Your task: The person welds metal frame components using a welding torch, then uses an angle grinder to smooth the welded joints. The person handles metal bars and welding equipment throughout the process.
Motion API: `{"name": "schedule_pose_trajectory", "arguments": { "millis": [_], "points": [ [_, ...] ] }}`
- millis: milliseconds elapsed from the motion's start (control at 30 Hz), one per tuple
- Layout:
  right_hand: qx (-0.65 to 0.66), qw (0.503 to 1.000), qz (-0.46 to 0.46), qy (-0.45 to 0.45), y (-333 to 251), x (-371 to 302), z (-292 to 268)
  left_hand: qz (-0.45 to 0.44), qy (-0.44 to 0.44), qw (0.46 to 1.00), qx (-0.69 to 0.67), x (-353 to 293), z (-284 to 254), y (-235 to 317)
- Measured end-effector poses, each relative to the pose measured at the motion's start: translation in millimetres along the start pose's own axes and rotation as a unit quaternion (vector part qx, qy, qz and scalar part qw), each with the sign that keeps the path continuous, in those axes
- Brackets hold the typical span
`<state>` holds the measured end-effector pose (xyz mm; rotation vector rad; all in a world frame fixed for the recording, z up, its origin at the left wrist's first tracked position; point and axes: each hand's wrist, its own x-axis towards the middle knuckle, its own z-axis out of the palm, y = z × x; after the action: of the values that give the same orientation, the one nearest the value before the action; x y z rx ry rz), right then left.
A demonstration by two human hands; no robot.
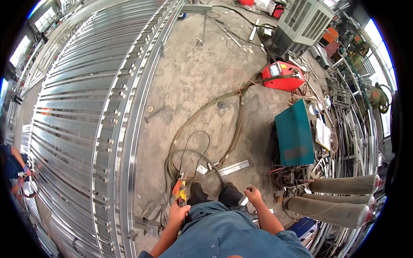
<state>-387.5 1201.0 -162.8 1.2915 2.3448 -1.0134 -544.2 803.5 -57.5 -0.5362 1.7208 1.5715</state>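
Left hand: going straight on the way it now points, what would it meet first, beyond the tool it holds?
Probably the dark cable looped on the floor, just past the orange-and-yellow tool in the left hand. Depth is unclear, so the hand might pass above it.

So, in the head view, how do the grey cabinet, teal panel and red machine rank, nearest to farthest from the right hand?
From the right hand:
1. Teal panel: ahead, rightward.
2. Red machine: farther ahead.
3. Grey cabinet: farthest, top right.
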Motion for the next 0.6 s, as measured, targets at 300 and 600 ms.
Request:
{"name": "schedule_pose_trajectory", "arguments": {
  "millis": [300, 600],
  "points": [
    [0.174, 0.975, 0.135, 0.008, 22.6, 143.7, -11.7, -0.029, 0.005, 0.998, -0.05, 64.7, 67.9, 82.3],
    [0.164, 0.986, 0.02, -0.032, -19.5, 371.3, -56.5, -0.061, 0.06, 0.996, -0.04, 139.9, 183.3, 184.9]
  ]
}}
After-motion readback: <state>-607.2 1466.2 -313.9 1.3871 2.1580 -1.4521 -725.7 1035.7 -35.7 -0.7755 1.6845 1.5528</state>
